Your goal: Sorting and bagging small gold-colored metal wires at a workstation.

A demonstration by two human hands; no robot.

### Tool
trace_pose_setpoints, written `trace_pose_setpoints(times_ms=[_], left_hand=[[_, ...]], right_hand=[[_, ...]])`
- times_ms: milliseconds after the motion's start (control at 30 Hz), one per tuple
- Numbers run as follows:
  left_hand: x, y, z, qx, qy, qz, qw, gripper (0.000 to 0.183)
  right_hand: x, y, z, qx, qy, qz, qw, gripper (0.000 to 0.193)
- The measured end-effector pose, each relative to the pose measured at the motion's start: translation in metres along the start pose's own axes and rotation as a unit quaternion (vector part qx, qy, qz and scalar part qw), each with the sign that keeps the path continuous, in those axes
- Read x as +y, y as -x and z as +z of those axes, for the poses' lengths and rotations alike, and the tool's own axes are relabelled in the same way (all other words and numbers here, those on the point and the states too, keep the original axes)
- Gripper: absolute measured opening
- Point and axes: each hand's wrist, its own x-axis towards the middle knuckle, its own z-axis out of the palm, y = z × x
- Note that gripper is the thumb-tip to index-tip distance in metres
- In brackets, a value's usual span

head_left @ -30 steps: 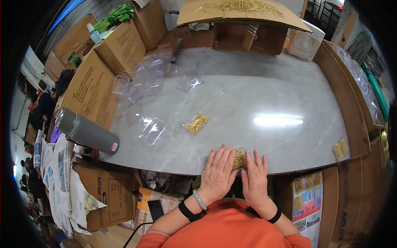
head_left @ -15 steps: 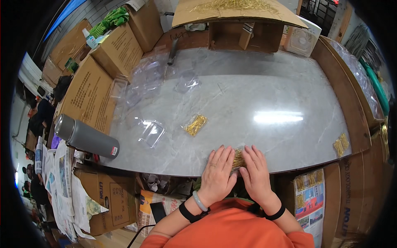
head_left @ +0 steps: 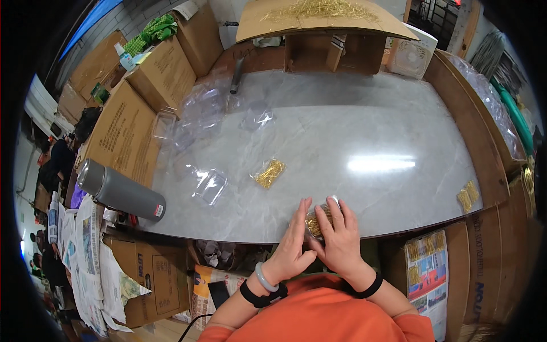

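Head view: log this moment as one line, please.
left hand: flat alongside gold-wire bundle | right hand: fingers across it | ahead: second gold-wire bundle, clear plastic tray | left: gray drink bottle

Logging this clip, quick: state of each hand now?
Left hand: open, flat beside the pack of gold strands.
Right hand: fingers over that pack; whether gripping cannot be told.

Gray marble-look tabletop [head_left: 410, 131], 1 white glare strip [head_left: 381, 164] on it. Gray brick wall [head_left: 119, 25] upper left, wooden post [head_left: 470, 28] upper right.
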Motion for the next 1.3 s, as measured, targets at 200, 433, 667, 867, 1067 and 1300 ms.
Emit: trace_pose_setpoints(times_ms=[200,433,667,867,1067,1300], left_hand=[[0.005,-0.005,0.002,-0.002,-0.009,0.008,1.000,0.090],[0.004,-0.018,0.032,-0.038,-0.280,0.057,0.957,0.065],[0.006,-0.041,0.038,-0.060,-0.293,0.061,0.952,0.063],[0.009,-0.048,0.045,-0.098,-0.292,0.068,0.949,0.075],[0.001,-0.030,0.032,-0.055,-0.227,0.042,0.971,0.078],[-0.003,-0.023,0.017,-0.049,-0.237,0.039,0.969,0.075]], right_hand=[[0.022,-0.001,-0.021,0.048,0.048,0.043,0.997,0.063],[0.033,0.005,-0.022,0.002,0.127,0.083,0.988,0.067],[0.044,0.011,-0.021,-0.021,0.113,0.080,0.990,0.069],[0.058,0.013,-0.025,-0.003,0.151,0.102,0.983,0.066],[0.141,0.032,-0.069,0.044,0.289,0.349,0.891,0.070],[0.229,0.078,-0.117,0.081,0.337,0.504,0.792,0.071]])
